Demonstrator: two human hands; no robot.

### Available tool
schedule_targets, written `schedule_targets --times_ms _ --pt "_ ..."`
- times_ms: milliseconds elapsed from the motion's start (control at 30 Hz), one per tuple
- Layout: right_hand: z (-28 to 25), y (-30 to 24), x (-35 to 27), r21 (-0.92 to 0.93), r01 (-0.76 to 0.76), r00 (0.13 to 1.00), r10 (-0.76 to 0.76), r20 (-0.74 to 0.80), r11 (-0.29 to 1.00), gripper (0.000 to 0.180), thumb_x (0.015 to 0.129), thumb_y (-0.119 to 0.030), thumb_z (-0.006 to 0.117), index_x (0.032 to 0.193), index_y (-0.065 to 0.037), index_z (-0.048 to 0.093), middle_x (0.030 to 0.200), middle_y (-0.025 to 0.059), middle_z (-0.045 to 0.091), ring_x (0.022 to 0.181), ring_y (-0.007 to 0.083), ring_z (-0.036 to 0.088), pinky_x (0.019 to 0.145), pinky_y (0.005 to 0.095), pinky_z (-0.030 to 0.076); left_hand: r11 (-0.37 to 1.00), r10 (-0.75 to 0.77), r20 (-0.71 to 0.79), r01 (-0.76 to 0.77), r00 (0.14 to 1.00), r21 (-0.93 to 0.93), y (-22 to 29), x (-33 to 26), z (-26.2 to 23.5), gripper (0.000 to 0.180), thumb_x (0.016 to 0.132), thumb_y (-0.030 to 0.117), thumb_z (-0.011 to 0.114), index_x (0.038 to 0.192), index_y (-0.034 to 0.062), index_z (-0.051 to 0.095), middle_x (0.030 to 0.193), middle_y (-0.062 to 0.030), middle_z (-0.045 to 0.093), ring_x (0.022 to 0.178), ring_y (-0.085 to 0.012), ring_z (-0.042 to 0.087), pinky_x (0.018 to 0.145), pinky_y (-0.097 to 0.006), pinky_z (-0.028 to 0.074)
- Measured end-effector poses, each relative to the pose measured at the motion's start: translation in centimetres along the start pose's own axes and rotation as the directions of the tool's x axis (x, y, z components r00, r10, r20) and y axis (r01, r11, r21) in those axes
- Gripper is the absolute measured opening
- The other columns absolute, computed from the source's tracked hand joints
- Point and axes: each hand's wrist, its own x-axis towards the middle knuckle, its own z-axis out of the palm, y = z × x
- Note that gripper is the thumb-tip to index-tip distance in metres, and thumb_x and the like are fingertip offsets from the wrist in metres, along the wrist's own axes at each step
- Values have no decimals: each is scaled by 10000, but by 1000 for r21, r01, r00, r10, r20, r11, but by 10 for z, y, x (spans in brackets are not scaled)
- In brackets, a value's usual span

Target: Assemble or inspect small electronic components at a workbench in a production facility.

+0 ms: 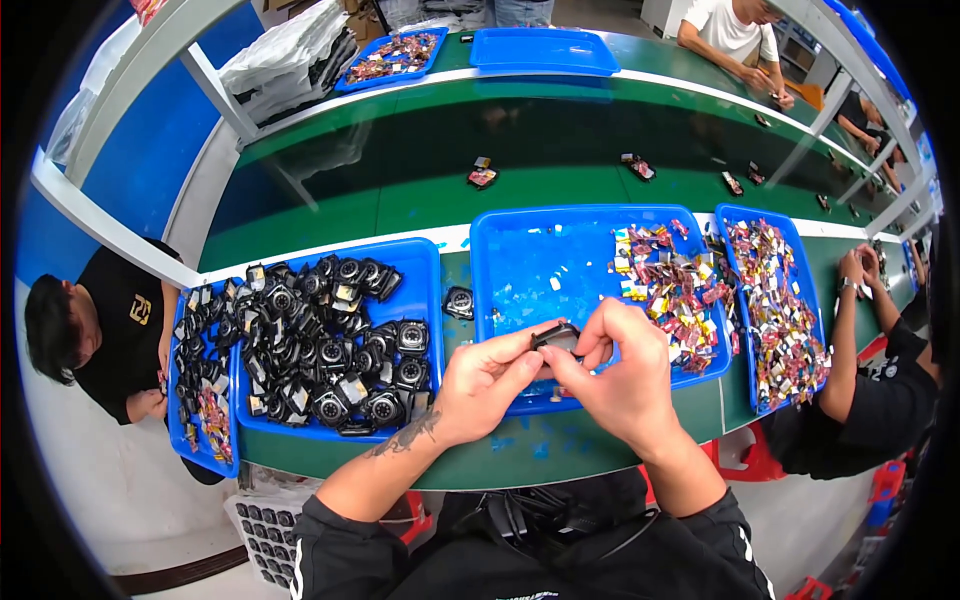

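Note:
Just above the near edge of the middle blue tray [482, 300], my two hands meet around a small black watch case [556, 334]. My left hand [480, 388] pinches its left side between thumb and fingers. At the other side, my right hand [630, 375] has its thumb and fingertips closed on the case's edge, which partly hides it. Small red, yellow and white parts [680, 290] are heaped in the right half of this tray, with blue film scraps at its left. A lone black watch case [459, 303] lies on the green bench between trays.
Black watch cases [330, 340] fill a blue tray [428, 270] at left. Another blue tray [725, 215] of small parts stands at right. Beyond runs a green conveyor belt [400, 150] carrying scattered assemblies [637, 166]. Co-workers sit at left [110, 320], right [850, 390] and far right [735, 45].

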Motion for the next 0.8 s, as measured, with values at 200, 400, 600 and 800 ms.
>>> schedule_targets --times_ms 200,400,600,800 --pt "5 8 -5 409 -110 976 176 -128 906 266 684 -57 819 816 -35 589 744 46 588 662 144 583 671 293 512 958 36 -195 -90 980 -273 3 4 10 376 1004 65 472 1352 -75 450 1242 -146 586 1113 -219 604 969 -359 512" --pt "5 9 -28 475 -247 968 237 83 845 185 847 34 688 1021 33 622 992 94 647 921 128 644 788 280 571 957 62 -270 -135 961 -259 8 7 14 362 996 32 453 1355 -16 467 1236 -140 587 1154 -218 578 971 -367 513" --pt "0 3 -22 547 -278 953 300 51 790 131 840 42 691 965 37 653 936 98 667 852 146 664 762 266 570 735 421 -31 -321 907 597 17 4 8 354 895 -91 509 1206 22 634 1212 -185 599 1025 -259 658 844 -311 544" --pt "-13 6 -18 183 -112 991 96 94 977 123 779 54 714 890 2 702 827 112 689 754 194 678 676 279 554 577 557 3 -390 830 718 6 9 7 341 775 -86 643 1096 23 676 1111 -145 632 937 -280 675 757 -336 571"
